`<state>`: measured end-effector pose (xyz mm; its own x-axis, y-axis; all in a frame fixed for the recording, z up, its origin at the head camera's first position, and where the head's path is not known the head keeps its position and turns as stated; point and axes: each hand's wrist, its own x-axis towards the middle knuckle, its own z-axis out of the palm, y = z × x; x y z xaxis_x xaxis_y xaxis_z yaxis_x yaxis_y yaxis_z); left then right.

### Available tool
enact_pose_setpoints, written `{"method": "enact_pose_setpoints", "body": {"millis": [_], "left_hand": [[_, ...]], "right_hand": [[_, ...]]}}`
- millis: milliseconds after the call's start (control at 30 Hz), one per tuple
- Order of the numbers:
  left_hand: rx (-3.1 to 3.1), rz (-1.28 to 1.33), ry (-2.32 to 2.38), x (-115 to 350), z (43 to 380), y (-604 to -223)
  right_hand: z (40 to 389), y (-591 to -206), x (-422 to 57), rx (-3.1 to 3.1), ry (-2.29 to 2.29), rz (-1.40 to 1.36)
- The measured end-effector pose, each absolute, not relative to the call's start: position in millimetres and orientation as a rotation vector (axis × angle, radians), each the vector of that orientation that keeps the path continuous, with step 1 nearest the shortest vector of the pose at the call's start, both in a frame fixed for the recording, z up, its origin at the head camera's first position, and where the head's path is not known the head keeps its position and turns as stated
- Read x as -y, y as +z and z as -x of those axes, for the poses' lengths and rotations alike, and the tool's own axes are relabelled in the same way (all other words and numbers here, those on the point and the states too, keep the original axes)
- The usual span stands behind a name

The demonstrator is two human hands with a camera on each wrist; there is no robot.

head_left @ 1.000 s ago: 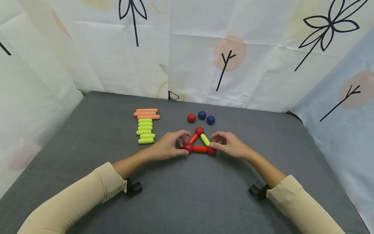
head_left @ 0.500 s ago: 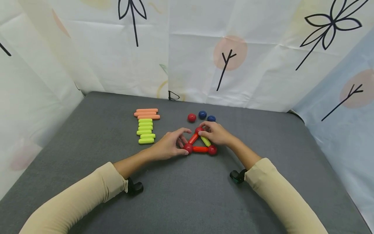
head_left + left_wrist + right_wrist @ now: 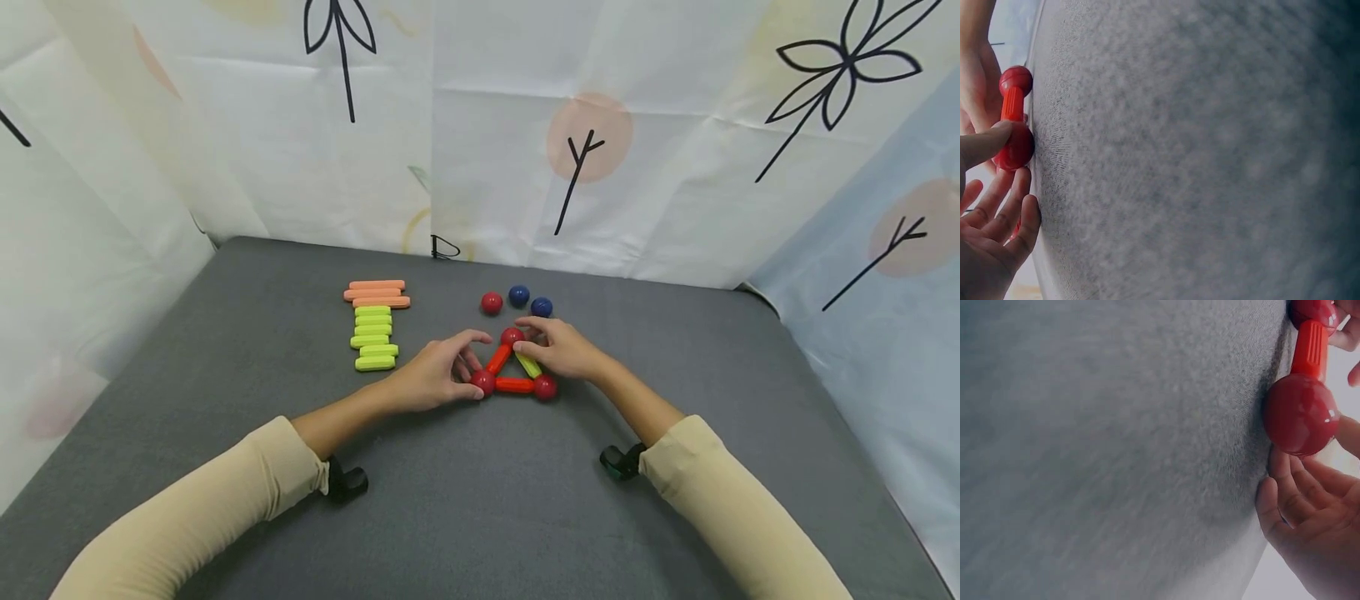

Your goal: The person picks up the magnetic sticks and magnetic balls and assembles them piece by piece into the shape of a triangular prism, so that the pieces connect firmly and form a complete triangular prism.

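A triangle of three red balls joined by two red rods and one yellow-green rod (image 3: 529, 366) lies flat on the table. My left hand (image 3: 431, 377) holds the left corner ball (image 3: 483, 382) between thumb and fingers; in the left wrist view the thumb presses that ball (image 3: 1017, 147). At the far corner, my right hand (image 3: 564, 348) pinches the top ball (image 3: 512, 336) with thumb and index finger, partly covering the yellow-green rod. The right corner ball (image 3: 545, 387) sits untouched below the right hand, large in the right wrist view. A red rod (image 3: 514, 385) forms the near side.
Behind the triangle lie a loose red ball (image 3: 492, 303) and two blue balls (image 3: 519, 296). To the left, several yellow-green rods (image 3: 372, 330) line up below three orange rods (image 3: 377, 293). A patterned cloth (image 3: 495, 167) hangs behind the grey table (image 3: 480, 500).
My right hand has left the right corner ball and moved up and left to the top ball, then shifted slightly back. The left hand has stayed on its ball.
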<state>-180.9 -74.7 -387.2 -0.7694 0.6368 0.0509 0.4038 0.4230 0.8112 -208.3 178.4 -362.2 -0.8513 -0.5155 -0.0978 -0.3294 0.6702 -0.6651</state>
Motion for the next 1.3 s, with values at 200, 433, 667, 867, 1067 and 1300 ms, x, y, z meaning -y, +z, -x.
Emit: {"method": "enact_pose_setpoints", "body": {"millis": [200,433,667,867,1067,1300], "left_hand": [[-2.393,-0.936,1.290,80,182,-388],[-2.464,-0.951,1.351,117,184,-376],[-2.606,-0.901,1.280,166,182,-363],[-2.682,-0.889,1.126,193,181,-370],[-2.708,-0.890,1.102,202,181,-376],[-2.791,-1.005,0.988,192,174,-381]], "right_hand": [[186,-360,-197,-2.527,-0.987,0.666],[165,-362,-211,-2.514,-1.011,0.759],[161,-365,-215,-2.488,-1.033,0.778],[161,-366,-218,-2.469,-1.055,0.771],[162,-367,-219,-2.456,-1.065,0.748],[161,-366,-218,-2.447,-1.078,0.741]]}}
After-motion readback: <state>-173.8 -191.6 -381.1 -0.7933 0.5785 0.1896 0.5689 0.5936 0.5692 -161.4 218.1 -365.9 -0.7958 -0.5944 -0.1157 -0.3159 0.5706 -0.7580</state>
